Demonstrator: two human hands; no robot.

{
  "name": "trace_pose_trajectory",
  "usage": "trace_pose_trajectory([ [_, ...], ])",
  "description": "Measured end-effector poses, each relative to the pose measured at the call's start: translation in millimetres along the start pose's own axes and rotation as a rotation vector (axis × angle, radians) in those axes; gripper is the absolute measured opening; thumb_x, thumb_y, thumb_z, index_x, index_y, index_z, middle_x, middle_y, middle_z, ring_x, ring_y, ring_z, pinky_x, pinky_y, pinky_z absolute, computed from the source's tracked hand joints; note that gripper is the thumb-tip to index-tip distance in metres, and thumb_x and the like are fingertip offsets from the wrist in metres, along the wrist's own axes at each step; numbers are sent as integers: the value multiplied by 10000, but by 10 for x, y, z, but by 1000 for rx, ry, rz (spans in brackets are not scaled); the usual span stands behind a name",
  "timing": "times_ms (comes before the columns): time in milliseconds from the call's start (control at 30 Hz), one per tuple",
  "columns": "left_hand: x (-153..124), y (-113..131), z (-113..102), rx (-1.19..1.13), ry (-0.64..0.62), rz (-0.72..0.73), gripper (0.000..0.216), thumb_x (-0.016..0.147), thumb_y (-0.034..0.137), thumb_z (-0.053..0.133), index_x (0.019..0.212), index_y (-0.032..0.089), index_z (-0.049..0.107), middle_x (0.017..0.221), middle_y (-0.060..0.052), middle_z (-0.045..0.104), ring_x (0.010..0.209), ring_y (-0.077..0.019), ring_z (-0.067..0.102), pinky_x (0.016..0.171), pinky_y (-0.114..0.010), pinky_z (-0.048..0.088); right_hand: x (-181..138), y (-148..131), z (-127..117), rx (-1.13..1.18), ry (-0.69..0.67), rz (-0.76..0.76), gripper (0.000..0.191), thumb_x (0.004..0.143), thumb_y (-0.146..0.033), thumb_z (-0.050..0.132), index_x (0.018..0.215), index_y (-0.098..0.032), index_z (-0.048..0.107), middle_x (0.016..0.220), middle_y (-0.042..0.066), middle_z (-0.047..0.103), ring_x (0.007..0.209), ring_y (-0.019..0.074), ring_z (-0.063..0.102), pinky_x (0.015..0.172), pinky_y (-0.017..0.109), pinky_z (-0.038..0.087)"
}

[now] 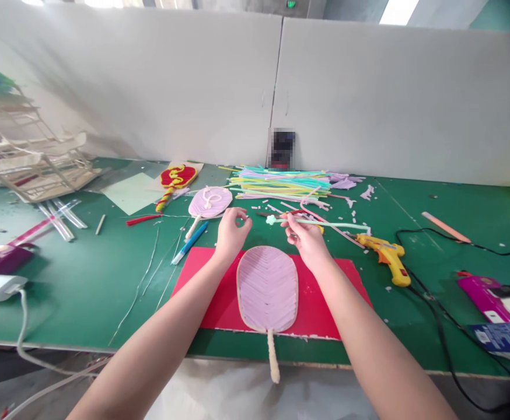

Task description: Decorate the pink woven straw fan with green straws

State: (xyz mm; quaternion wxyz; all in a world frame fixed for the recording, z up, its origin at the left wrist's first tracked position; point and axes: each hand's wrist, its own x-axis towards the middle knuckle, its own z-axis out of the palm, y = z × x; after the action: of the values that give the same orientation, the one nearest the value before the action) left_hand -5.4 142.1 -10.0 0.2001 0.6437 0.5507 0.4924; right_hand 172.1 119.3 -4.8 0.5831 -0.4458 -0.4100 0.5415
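Note:
A pink leaf-shaped woven fan (267, 289) with a cream fuzzy handle lies on a red sheet (220, 297) at the table's front. Just beyond it my right hand (304, 236) is closed in a pinch on a pale green fuzzy stem (325, 224) that has a small flower shape at its left end. My left hand (231, 230) hovers a little to the left with thumb and fingers curled together in a pinch; whether anything is in it is too small to see.
A pile of pastel fuzzy stems (281, 182) lies at the back. A yellow glue gun (388, 256) with a black cord sits to the right. A smaller pink fan (210, 202), a red and yellow piece (177, 176), a blue pen (190, 242) and wooden frames (36, 169) lie to the left.

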Motion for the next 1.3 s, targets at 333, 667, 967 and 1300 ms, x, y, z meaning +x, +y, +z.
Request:
trace_pose_trajectory([
  [333, -44, 114, -47, 85, -150, 296, 146, 842, 228, 469, 905, 190, 595, 904, -36, 629, 882, -148, 576, 790, -292, 455, -34, -36, 47, -222, -51, -56, 372, 680, -498, 626, 813, -157, 690, 679, 37, 609, 523, 93, 452, 400, 211, 325],
  [667, -110, 183, -37, 236, -246, 433, 128, 836, 236, 511, 922, 201, 599, 935, -36, 636, 894, -161, 566, 789, -300, 417, -19, 26, 32, -320, -113, -86, 378, 695, -515, 605, 806, -166, 695, 659, 38, 626, 506, 113, 467, 412, 236, 342],
  [967, -107, 168, -40, 264, -237, 440, 111, 840, 261, 511, 884, 200, 593, 910, -24, 638, 861, -154, 563, 779, -286, 402, -24, 26, 31, -341, -126, -90, 390, 701, -507, 603, 824, -149, 699, 655, 41, 626, 488, 104, 452, 409, 231, 334],
  [1300, -106, 164, -38, 262, -241, 446, 96, 834, 250, 522, 869, 195, 593, 895, -17, 638, 843, -147, 559, 777, -278, 399, -3, 66, 16, -347, -126, -93, 388, 707, -507, 601, 827, -150, 696, 653, 39, 623, 483, 98, 445, 399, 217, 328],
])
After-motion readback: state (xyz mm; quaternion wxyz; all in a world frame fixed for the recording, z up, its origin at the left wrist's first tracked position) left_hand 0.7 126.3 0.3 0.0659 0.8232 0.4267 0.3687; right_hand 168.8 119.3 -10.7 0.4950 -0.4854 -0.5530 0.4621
